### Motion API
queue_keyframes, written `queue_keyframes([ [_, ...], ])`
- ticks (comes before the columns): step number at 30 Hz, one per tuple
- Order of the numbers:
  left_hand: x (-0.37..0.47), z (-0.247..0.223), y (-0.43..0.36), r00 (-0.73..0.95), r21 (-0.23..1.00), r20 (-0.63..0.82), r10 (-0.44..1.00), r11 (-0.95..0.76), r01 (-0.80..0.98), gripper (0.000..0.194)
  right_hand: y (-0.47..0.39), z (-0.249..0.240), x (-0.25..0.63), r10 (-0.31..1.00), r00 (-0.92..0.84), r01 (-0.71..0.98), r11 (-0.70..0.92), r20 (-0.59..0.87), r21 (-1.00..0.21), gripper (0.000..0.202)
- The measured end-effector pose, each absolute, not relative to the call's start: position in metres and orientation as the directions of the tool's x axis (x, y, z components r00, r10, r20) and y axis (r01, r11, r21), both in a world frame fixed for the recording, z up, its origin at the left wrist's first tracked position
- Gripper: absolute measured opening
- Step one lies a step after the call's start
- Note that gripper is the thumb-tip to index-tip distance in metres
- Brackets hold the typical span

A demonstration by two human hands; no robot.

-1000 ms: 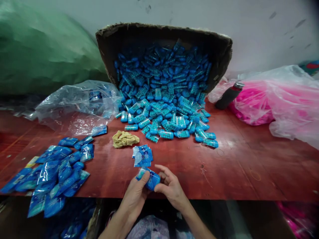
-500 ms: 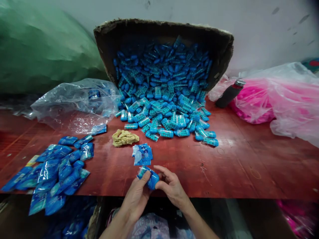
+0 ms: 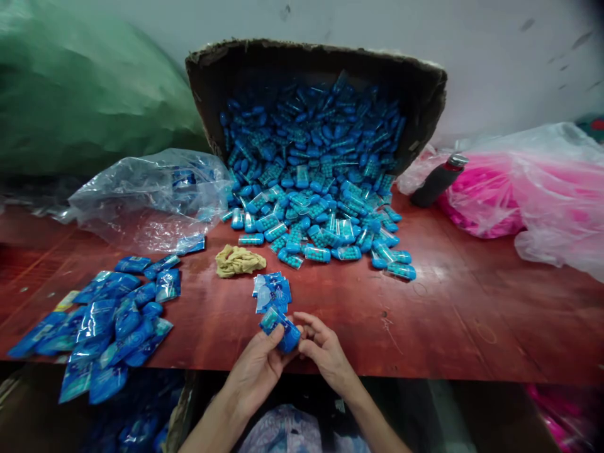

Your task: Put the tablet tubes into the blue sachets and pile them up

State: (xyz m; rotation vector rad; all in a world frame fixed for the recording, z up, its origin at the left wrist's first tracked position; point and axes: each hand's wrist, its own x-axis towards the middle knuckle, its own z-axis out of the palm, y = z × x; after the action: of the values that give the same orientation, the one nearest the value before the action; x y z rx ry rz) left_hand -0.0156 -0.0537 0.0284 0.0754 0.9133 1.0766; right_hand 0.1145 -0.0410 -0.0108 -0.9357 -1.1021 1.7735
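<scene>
My left hand (image 3: pixel 258 365) is closed around a small blue container (image 3: pixel 282 329), thumb pressed on top, just above the table's front edge. A blue printed wrapper appears to cover it, with a flat end sticking out at the upper left. My right hand (image 3: pixel 325 349) has its thumb and fingers closed at the container's right end; the fingertips are partly hidden. Right behind it lies a small stack of flat blue printed wrappers (image 3: pixel 274 294). Farther back, a heap of clear containers (image 3: pixel 311 201) with blue ends and turquoise balls spills from a tipped cardboard box (image 3: pixel 201 78).
Blue wrapped packs (image 3: pixel 111 321) pile up at the left, some over the edge of the red table (image 3: pixel 453 321). A crumpled yellow cloth (image 3: pixel 240 261), a clear plastic bag (image 3: pixel 141 195), a dark bottle (image 3: pixel 436 184) and bagged pink items (image 3: pixel 486 195) lie farther back.
In my hands the container has turned slightly, and the wrapper's flat end shows more at its upper left. My right fingers have closed in on its right end. The whole view has shifted slightly.
</scene>
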Motion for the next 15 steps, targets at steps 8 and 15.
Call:
queue_keyframes([
  [8, -0.067, 0.047, -0.043, -0.213, 0.548, -0.648, 0.731, 0.253, -0.798, 0.014, -0.034, -0.004, 0.103, 0.910, -0.376, -0.093, -0.222, -0.172, -0.971, 0.036],
  [15, -0.143, 0.060, -0.037, -0.487, 0.550, -0.606, 0.629, -0.112, -0.828, 0.052, 0.005, 0.014, 0.094, 0.931, -0.362, 0.257, 0.158, 0.057, -0.953, 0.028],
])
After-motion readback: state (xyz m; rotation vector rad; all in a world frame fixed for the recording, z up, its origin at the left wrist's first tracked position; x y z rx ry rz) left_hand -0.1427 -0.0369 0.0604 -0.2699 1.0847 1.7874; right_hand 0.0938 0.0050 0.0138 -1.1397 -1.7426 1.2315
